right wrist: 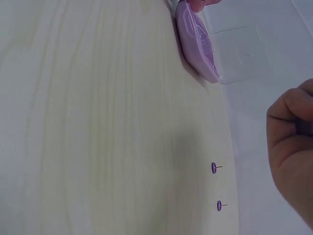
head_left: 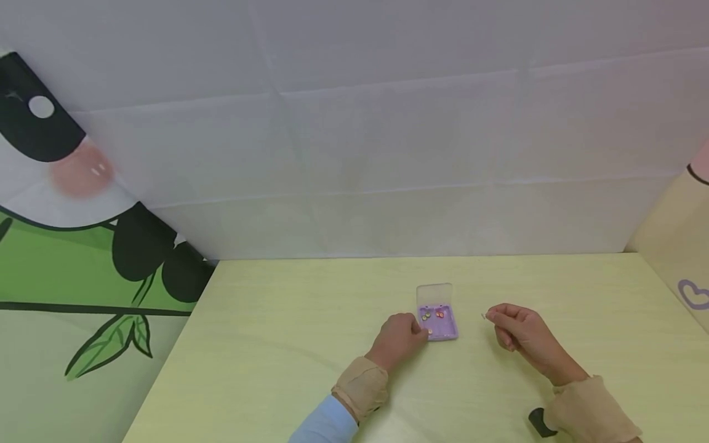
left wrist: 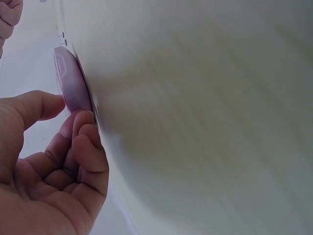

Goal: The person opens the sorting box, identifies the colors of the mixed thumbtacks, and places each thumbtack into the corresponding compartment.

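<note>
A small purple box stands on the table with its clear lid raised. Several small coloured pieces, some yellowish and some red, lie inside it. My left hand pinches the box's near left corner between thumb and fingers, as the left wrist view shows. To the right of the box, above the table, my right hand pinches a tiny thin pin-like piece. Two purple thumbtacks stand on the table with their points up, in the right wrist view.
A pale wood-grain table lies under both hands. Behind it hangs a creased white cloth. On the left is a printed cartoon sheet, and a cream panel borders the right side.
</note>
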Available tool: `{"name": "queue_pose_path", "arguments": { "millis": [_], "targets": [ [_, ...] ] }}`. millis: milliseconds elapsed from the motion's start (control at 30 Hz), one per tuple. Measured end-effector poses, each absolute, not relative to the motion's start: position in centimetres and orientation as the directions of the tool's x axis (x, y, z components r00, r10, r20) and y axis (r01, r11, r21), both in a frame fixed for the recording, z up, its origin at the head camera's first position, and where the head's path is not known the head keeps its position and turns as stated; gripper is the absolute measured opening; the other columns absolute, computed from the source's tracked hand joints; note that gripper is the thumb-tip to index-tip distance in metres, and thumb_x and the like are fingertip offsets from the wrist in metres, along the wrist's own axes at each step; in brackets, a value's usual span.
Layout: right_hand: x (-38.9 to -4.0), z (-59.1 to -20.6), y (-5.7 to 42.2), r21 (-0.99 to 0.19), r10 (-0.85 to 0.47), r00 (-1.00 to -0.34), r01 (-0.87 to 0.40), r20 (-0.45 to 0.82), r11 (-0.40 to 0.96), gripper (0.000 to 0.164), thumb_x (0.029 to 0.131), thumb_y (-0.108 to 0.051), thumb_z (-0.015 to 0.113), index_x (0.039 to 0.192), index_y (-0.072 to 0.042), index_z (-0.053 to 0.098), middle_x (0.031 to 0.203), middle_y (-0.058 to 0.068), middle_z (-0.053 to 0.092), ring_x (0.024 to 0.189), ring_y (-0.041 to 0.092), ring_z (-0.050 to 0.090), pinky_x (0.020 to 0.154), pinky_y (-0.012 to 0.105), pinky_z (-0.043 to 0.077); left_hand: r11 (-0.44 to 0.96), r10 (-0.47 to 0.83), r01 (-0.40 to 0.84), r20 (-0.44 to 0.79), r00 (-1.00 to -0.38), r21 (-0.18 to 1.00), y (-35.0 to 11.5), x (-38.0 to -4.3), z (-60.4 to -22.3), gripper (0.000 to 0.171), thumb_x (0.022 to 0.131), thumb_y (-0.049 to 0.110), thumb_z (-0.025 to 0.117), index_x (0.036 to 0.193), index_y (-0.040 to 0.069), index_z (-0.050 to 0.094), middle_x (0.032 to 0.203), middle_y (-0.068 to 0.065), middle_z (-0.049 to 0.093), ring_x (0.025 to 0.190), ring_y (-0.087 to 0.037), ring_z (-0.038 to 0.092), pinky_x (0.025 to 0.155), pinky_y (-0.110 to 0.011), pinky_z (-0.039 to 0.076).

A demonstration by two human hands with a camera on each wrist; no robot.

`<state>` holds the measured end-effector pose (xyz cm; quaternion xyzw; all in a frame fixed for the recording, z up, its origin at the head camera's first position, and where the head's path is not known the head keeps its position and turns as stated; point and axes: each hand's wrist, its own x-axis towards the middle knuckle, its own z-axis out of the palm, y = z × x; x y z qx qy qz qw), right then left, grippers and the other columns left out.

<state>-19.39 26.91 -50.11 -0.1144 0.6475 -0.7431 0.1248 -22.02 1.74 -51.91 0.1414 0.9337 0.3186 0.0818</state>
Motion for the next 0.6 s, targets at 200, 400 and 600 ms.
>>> {"name": "queue_pose_path", "arguments": {
  "millis": [200, 400, 600],
  "targets": [
    [-19.0, -50.3, 25.8, -0.998, -0.277, -0.96, 0.056, -0.049, -0.014, 0.015, 0.097, -0.012, 0.05, 0.087, -0.013, 0.062, 0.051, -0.015, 0.047, 0.048, 0.001, 0.038, 0.049, 0.039, 0.02, 0.752, 0.326, 0.219, -0.063, -0.943, 0.621, 1.5, -21.6, -51.7, 0.019, 0.082, 0.014, 0.063, 0.07, -0.001, 0.067, 0.068, -0.008, 0.066, 0.057, -0.01, 0.043, 0.056, -0.026, 0.046],
    [-18.2, -50.3, 24.3, -0.977, -0.193, -0.972, 0.095, -0.132, 0.19, 0.032, 0.094, -0.022, 0.057, 0.099, 0.01, 0.057, 0.05, -0.012, 0.042, 0.047, 0.005, 0.038, 0.049, 0.023, 0.035, 0.752, 0.342, 0.237, -0.057, -0.938, 0.616, 1.1, -21.0, -51.8, 0.019, 0.082, 0.014, 0.063, 0.07, -0.001, 0.067, 0.068, -0.008, 0.066, 0.058, -0.009, 0.043, 0.056, -0.026, 0.046],
    [-17.5, -50.4, 22.8, -0.953, -0.154, -0.976, 0.108, -0.157, 0.284, 0.038, 0.093, -0.021, 0.059, 0.103, 0.016, 0.057, 0.05, -0.011, 0.042, 0.046, 0.006, 0.038, 0.049, 0.022, 0.036, 0.745, 0.358, 0.256, -0.046, -0.932, 0.617, 0.6, -20.3, -52.1, 0.019, 0.082, 0.014, 0.063, 0.071, -0.001, 0.067, 0.07, -0.01, 0.068, 0.059, -0.01, 0.045, 0.058, -0.027, 0.047]
  ]
}}
